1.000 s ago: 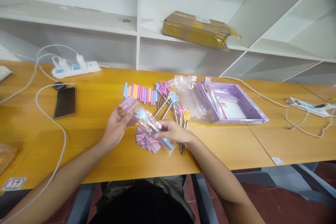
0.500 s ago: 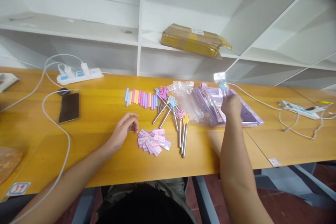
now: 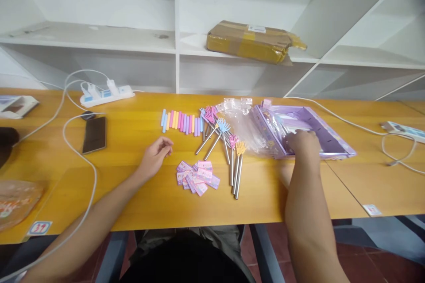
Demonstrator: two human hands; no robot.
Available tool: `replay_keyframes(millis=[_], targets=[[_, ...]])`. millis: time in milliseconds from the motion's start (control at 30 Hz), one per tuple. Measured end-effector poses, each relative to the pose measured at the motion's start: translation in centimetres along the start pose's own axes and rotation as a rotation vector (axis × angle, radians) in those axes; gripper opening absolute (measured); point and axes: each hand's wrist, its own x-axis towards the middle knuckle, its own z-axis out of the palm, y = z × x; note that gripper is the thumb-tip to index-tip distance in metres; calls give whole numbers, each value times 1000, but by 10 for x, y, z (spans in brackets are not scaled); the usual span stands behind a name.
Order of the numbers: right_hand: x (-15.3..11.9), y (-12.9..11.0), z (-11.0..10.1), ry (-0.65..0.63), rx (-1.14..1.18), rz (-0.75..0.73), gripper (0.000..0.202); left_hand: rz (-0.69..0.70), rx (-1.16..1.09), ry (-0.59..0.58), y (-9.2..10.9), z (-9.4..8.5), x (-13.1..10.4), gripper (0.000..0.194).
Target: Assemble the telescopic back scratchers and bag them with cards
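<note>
My left hand (image 3: 155, 155) hovers near the table, fingers loosely curled, and nothing shows in it. Beside it lies a pile of small pink and purple printed cards (image 3: 198, 177). My right hand (image 3: 303, 142) reaches down inside a purple tray-like box (image 3: 335, 141); its fingertips and anything in them are hidden. Clear-wrapped items (image 3: 275, 126) lie along the box's left side. Between the hands are telescopic back scratchers (image 3: 236, 170) with metal rods and coloured hand-shaped heads. Pastel tubes (image 3: 182, 122) stand in a row behind the cards. Clear plastic bags (image 3: 247, 130) lie beside the box.
A black phone (image 3: 94, 134) and a white power strip (image 3: 108, 96) are at the left, with a white cable looping over my left forearm. Another power strip (image 3: 405, 130) lies far right. A taped carton (image 3: 250, 42) rests on the shelf above.
My right hand, which held up a clear bag with a blue-headed back scratcher, has lowered into the purple box. My left hand stays near the cards. The view has shifted slightly.
</note>
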Motion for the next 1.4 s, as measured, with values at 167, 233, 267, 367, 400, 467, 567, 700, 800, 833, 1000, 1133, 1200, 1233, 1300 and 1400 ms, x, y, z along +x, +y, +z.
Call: replay_keyframes(millis=[167,233,267,367,400,467,567,700,800,833,1000,1133,1200,1233,1300,1400], targets=[[0,-34,-13,179,32,40,43,262,483,155,-16,-26,21,24],[-4,-53,-17,186,120,-51,37,251,528,235,-25,-34,28,29],[-8,-64,-19,187,166,-89,35,238,541,256,-30,-37,31,31],[-22,-95,-18,145,247,-155,31,213,608,227,-41,-40,37,38],[-28,-105,-17,106,256,-184,30,209,643,204,-43,-39,39,41],[-38,-125,-13,-9,256,-285,28,206,707,158,-47,-37,43,47],[-54,-151,-11,-206,177,-449,27,213,751,117,-51,-36,53,56],[-73,-179,-13,-396,62,-588,44,200,800,140,-54,-36,76,55],[-82,-190,-12,-473,-2,-645,44,192,844,166,-54,-36,95,45],[-84,-192,-11,-486,-25,-654,43,191,850,178,-53,-36,101,43],[-86,-195,-1,-466,-72,-593,37,142,847,287,-53,-36,115,24],[-87,-197,3,-465,-58,-508,32,71,820,385,-54,-37,112,20],[-85,-198,0,-462,-55,-492,31,37,798,423,-50,-40,106,28],[-84,-198,-2,-457,-58,-486,31,23,786,434,-48,-42,101,31],[-78,-197,-10,-422,-31,-460,30,15,765,411,-39,-46,89,30],[-69,-200,-24,-292,199,-382,25,65,736,250,-24,-47,65,23]])
